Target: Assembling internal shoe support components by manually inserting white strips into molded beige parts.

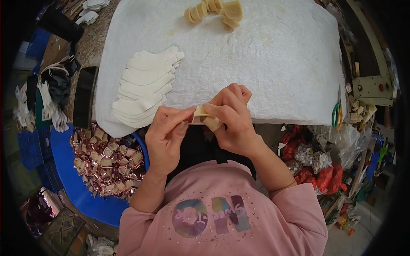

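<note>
Both hands meet at the near edge of a white woven cloth (256,55) covering the work table. My left hand (164,136) and my right hand (232,119) pinch a small cream-coloured folded piece (204,117) between their fingertips. A fanned stack of white cut pieces (145,87) lies on the cloth just left of the hands. At the far edge of the cloth sits a row of cream folded pieces (213,10) like the one held.
A blue tub (85,192) at lower left holds several shiny copper-coloured pieces (104,160). A black phone (85,96) lies left of the cloth. Green-handled scissors (337,113) rest at the right edge, with red and clear bags (316,166) below them.
</note>
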`<state>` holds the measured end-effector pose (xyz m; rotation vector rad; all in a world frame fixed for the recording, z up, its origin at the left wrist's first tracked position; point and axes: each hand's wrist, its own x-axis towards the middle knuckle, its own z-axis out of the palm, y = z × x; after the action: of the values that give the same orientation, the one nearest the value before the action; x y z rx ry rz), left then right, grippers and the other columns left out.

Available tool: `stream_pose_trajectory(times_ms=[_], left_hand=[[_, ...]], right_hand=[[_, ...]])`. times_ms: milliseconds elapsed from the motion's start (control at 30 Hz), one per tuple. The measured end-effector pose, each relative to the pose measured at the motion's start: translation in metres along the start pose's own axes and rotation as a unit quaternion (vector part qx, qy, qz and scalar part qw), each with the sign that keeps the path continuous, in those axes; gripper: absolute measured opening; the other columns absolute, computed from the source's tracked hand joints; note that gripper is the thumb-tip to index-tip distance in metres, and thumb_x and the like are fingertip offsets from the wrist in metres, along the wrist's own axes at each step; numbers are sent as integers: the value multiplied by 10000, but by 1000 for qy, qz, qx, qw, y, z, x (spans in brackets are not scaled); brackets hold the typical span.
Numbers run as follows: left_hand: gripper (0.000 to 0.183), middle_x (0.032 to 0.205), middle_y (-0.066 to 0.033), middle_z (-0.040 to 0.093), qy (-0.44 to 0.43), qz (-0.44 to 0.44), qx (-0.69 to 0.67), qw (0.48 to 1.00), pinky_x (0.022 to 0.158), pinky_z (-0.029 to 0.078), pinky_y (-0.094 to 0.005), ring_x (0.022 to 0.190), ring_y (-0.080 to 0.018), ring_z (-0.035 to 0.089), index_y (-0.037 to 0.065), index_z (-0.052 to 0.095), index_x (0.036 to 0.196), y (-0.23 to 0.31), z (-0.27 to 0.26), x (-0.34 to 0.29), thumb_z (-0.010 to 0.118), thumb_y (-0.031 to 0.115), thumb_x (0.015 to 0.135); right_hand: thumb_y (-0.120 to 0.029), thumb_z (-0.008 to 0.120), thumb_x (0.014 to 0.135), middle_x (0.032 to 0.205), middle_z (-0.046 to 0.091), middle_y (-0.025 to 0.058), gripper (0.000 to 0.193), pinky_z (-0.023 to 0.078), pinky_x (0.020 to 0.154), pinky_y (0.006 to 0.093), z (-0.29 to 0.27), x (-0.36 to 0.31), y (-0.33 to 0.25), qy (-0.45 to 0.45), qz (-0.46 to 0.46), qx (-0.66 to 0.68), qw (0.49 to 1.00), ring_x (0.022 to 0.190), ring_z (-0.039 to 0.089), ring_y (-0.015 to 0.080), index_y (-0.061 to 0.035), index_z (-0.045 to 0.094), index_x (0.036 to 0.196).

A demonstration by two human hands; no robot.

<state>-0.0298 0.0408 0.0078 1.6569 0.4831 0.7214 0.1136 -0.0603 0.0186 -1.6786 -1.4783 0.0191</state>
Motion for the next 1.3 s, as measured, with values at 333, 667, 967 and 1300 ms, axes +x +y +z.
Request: stream_pose_trajectory(times_ms=[333, 667, 967, 1300], left_hand=[[104, 660, -80, 503, 1, 184, 125, 975, 514, 374, -297, 580, -224, 446, 2, 581, 821, -6, 11, 10, 643, 85, 824], [102, 675, -45, 502, 18, 224, 160, 961, 557, 385, -302, 638, -218, 462, 45, 611, 768, 1, 11, 10, 703, 32, 727], [253, 750, -39, 468, 93, 238, 121, 959, 615, 390, -294, 722, -213, 456, 83, 640, 825, -15, -9, 11, 677, -94, 647], [235, 896, -138, 553, -20, 266, 40, 963, 653, 499, -354, 819, -295, 589, 0, 574, 844, -2, 10, 6, 624, -123, 650]], right_hand=[[68, 570, 641, 779, 442, 50, 290, 255, 766, 349, 1, -8, 1, -54, 38, 186, 980, 775, 419, 230, -81, 575, 889], [61, 596, 613, 854, 526, 47, 337, 279, 779, 368, -4, -7, 6, -32, -25, 102, 994, 836, 459, 235, -89, 585, 915], [-85, 715, 734, 978, 594, 94, 282, 440, 743, 336, -5, -5, -9, 19, 55, 127, 990, 849, 536, 235, -52, 582, 980], [-170, 486, 948, 1010, 607, 123, 223, 480, 832, 294, 11, -33, -24, 153, 326, 553, 751, 949, 583, 161, 25, 525, 1049]])
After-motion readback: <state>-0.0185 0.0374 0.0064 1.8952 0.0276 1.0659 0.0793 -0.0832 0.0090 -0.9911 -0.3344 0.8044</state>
